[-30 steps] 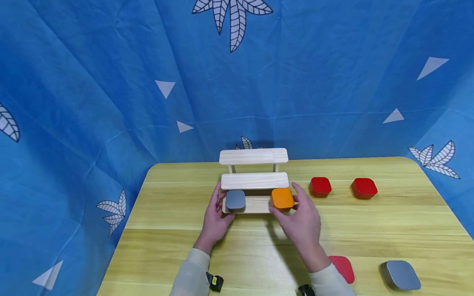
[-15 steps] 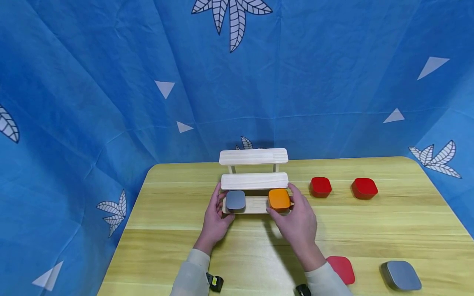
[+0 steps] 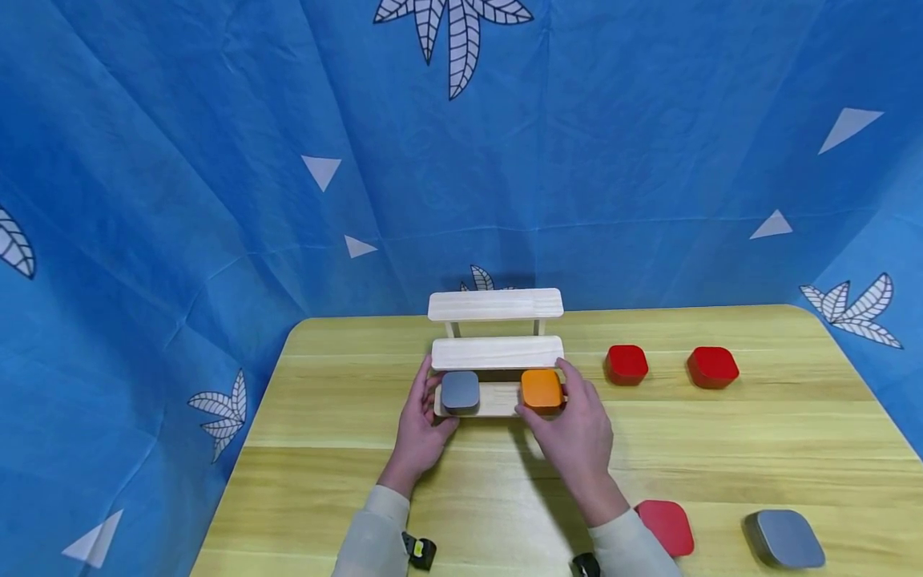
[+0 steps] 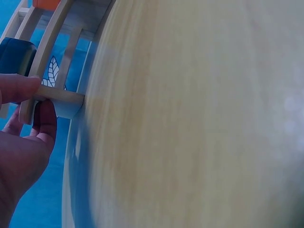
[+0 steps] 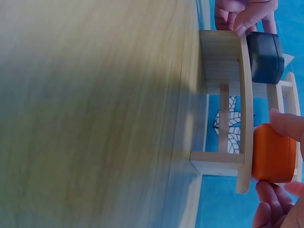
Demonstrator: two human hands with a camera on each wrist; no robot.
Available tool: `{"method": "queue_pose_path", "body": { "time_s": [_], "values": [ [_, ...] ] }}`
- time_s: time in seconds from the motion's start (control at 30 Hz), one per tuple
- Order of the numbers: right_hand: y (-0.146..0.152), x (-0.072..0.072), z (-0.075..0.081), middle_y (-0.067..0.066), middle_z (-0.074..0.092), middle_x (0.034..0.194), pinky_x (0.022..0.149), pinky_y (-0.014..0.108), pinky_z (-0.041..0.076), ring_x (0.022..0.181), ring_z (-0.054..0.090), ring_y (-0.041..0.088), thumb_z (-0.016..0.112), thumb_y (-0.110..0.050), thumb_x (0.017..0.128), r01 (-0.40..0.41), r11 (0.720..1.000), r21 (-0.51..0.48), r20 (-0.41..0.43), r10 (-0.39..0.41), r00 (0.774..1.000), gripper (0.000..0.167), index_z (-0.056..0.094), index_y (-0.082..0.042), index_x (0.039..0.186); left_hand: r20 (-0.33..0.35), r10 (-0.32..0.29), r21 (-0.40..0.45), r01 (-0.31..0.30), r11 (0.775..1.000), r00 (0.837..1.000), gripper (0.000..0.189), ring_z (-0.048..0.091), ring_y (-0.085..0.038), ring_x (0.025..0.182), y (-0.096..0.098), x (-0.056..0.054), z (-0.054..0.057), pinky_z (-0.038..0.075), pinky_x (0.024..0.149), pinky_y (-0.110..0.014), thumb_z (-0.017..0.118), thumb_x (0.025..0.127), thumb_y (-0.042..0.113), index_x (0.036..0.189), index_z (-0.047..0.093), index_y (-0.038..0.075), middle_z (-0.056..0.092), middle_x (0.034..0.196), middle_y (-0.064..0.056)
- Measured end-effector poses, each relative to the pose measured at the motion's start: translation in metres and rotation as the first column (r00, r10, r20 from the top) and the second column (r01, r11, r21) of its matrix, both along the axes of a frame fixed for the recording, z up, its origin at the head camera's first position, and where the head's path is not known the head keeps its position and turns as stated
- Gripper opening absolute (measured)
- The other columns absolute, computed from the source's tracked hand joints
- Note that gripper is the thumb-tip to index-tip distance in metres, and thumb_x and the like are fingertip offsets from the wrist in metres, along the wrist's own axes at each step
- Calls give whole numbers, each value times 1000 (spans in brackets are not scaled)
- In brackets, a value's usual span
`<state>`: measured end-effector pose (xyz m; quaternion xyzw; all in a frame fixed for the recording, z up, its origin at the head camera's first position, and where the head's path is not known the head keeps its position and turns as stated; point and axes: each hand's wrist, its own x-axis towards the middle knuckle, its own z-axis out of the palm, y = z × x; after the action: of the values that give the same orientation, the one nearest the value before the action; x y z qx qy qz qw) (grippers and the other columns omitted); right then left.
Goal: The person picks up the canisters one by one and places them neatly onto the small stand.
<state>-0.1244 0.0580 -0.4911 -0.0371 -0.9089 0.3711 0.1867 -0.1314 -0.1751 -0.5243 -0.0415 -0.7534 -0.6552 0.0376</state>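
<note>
A small wooden tiered shelf point(image 3: 497, 353) stands near the table's back edge. My left hand point(image 3: 421, 433) grips the left end of its lowest step; in the left wrist view the thumb lies over the wood point(image 4: 52, 38) and the fingers curl beneath. Close to that hand, a grey-blue rounded box point(image 3: 460, 391) sits on this step. My right hand point(image 3: 580, 437) holds an orange rounded box point(image 3: 541, 389) at the step's right end. The right wrist view has the orange box point(image 5: 274, 153) against the step's board, with thumb and fingers on its opposite sides.
Two red rounded boxes point(image 3: 626, 365) stand on the table point(image 3: 324, 449) right of the shelf. Nearer the front, a flat red rounded piece point(image 3: 667, 526) lies beside the right sleeve, with another grey-blue box point(image 3: 786, 538) farther right. A blue patterned cloth point(image 3: 461, 176) hangs behind.
My right hand has slid the orange box slightly left, farther onto the lowest step. The left hand has kept its grip on the shelf's left end.
</note>
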Motion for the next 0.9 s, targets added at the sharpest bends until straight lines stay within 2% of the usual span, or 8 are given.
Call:
{"method": "queue_pose_path", "body": {
  "time_s": [0.3, 0.43, 0.73, 0.9],
  "values": [
    [-1, -2, -1, 13, 61, 102, 63, 46, 51, 83, 60, 29, 96, -32, 61, -7, 1000, 19, -18, 7, 1000, 91, 54, -13, 139, -3, -2, -1, 2, 1000, 1000, 110, 52, -26, 119, 0, 0, 1, 46, 95, -32, 63, 78, -27, 162, 17, 28, 48, 144, -5],
    [-2, -2, -1, 12, 60, 101, 63, 44, 51, 82, 59, 29, 96, -34, 61, -10, 1000, 24, -8, 10, 1000, 92, 53, -13, 140, -5, 0, -4, 0, 1000, 1000, 111, 51, -26, 120, 0, 0, 0, 46, 94, -31, 63, 78, -27, 161, 19, 30, 48, 144, -6],
    [-2, -1, 2, 13, 60, 103, 65, 46, 51, 85, 59, 30, 95, -35, 62, -26, 999, 23, 26, 26, 999, 92, 52, -13, 140, -12, 3, -18, -3, 1000, 1000, 109, 53, -25, 117, 0, 0, -1, 48, 91, -32, 63, 77, -27, 162, 17, 25, 48, 144, -5],
    [-2, 0, 3, 14, 59, 103, 64, 44, 51, 83, 59, 30, 95, -39, 63, -19, 999, 37, 48, 18, 999, 93, 52, -13, 141, -12, 6, -23, -6, 1000, 1000, 111, 53, -24, 116, 0, 0, -2, 47, 93, -33, 63, 77, -27, 161, 18, 31, 48, 144, -5]
  ]
}}
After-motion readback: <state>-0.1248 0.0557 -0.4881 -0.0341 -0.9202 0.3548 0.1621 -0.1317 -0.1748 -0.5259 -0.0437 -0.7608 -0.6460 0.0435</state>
